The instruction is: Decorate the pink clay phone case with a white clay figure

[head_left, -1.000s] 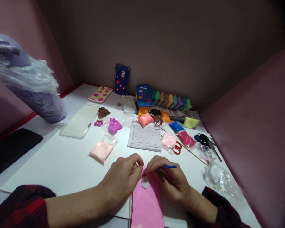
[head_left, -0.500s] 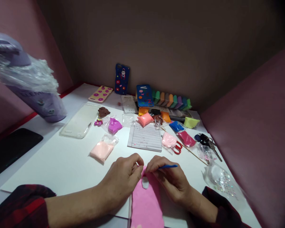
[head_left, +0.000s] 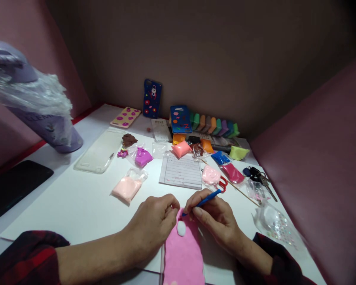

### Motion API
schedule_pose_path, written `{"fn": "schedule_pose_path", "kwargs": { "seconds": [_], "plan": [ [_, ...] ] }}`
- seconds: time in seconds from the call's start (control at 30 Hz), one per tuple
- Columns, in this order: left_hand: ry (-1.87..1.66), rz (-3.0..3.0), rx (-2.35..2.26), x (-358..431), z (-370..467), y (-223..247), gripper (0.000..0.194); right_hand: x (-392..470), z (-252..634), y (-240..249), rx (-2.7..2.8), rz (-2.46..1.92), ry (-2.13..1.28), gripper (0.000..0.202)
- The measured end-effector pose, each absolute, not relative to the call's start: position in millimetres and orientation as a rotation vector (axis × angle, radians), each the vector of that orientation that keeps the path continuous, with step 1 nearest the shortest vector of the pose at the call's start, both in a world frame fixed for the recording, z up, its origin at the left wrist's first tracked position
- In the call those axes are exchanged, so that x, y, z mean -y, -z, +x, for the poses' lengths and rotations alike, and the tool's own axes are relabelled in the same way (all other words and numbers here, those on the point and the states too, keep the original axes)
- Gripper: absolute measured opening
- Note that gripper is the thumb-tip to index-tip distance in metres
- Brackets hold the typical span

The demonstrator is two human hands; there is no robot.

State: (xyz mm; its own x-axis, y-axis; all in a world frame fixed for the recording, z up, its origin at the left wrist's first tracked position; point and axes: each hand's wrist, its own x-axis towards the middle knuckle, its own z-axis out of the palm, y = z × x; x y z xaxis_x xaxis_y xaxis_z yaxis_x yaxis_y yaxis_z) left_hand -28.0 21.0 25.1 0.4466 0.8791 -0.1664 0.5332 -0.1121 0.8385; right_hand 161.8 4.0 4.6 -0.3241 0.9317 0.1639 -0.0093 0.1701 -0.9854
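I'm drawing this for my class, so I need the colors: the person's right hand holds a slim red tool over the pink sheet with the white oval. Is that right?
Almost! The slim tool is blue, not red, as the head view shows. The right hand does hold it over the pink sheet with the white oval.

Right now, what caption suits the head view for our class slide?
Right hand holding a blue tool at a pink sheet with a white oval, left hand by the sheet's edge.
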Motion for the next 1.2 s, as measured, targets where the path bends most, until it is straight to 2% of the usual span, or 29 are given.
{"fn": "schedule_pose_path", "kwargs": {
  "seconds": [1.2],
  "plan": [
    [-0.406,1.874,-1.198,-19.8,-27.9,-25.1,0.023,-4.0,162.8,-1.8,1.662,-0.876,-1.248,0.014]
  ]
}}
